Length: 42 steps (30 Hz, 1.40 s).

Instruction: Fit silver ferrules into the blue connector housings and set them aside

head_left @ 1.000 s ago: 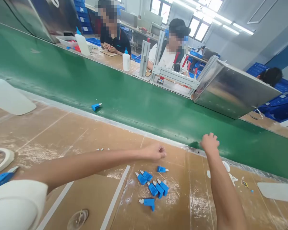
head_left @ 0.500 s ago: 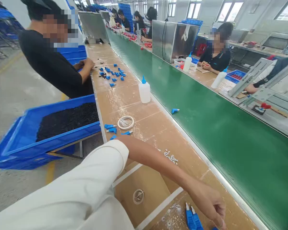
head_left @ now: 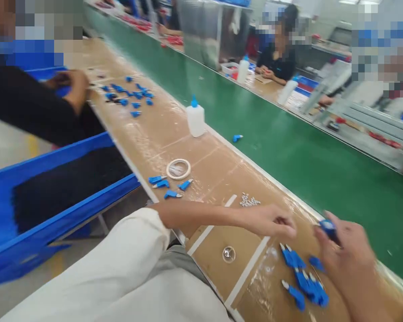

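At four o'clock, the right hand (head_left: 351, 250) grips a blue part (head_left: 327, 227); hold it clear of the blue cluster (head_left: 314, 288) toward five. What the left hand (head_left: 272, 220) grips, I cannot tell.

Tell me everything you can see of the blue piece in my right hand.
The blue piece is small and looks like plastic, with a paler patch on the side facing the camera. Your right hand holds it pinched, seemingly lifted off the bench, near the edge beside the green belt. Your left hand is apart from it. The right hand hides part of it and the view is blurred, so its full outline and exact tilt can't be told.
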Tool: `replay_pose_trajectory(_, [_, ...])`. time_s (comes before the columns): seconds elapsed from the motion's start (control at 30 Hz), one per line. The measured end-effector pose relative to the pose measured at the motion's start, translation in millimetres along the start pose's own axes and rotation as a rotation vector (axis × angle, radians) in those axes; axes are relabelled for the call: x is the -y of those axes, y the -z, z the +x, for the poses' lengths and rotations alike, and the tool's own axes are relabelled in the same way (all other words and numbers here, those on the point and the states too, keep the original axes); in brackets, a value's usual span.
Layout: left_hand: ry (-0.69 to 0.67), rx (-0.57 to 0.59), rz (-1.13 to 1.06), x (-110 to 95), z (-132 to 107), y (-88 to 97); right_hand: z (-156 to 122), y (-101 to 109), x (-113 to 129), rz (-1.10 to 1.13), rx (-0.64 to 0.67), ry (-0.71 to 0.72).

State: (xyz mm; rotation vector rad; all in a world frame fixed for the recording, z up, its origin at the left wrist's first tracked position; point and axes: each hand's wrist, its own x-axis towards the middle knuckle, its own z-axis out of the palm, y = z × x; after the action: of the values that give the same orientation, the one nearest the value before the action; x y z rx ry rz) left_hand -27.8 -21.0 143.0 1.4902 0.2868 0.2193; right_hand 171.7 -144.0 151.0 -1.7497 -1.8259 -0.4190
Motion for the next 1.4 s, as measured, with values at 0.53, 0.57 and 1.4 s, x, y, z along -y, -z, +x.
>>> replay_pose_trajectory(0.53, [-0.193,-0.205,-0.198,34.0,-94.4,-7.0,-31.6,-9.6,147.4,-0.314,-0.04,0.218])
replay_pose_trajectory(0.57, [-0.208,-0.21,-0.166,34.1,-95.6,-5.7,-31.5,-11.4,148.4,-0.311,-0.059,0.212])
replay_pose_trajectory(1.4, [-0.049,-0.307,-0.672,59.6,-100.5,24.3,-71.0,-32.1,148.5,0.386,0.265,-0.611])
